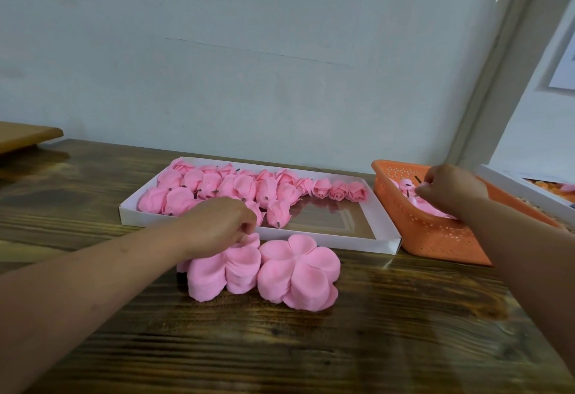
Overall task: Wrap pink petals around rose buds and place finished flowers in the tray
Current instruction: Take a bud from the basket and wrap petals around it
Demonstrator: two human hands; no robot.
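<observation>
On the tabletop: dark, glossy wooden table (311, 347) with strong grain, set against a pale wall (249, 51).
White tray (326, 238): shallow rectangular card box; finished flowers (217, 190) of soft pink petals crowded its left and far side, its right part bare.
Orange basket (435, 238): perforated plastic, right of the tray, holding pink rose buds (407, 186) with dark stems.
Petal stacks (298, 272): two piles of rounded, five-lobed pink petals, just in front of the tray.
Left hand (217, 228): fingers curled, pinching the top of the left stack.
Right hand (451, 188): inside the basket, fingertips pinching a bud.
</observation>
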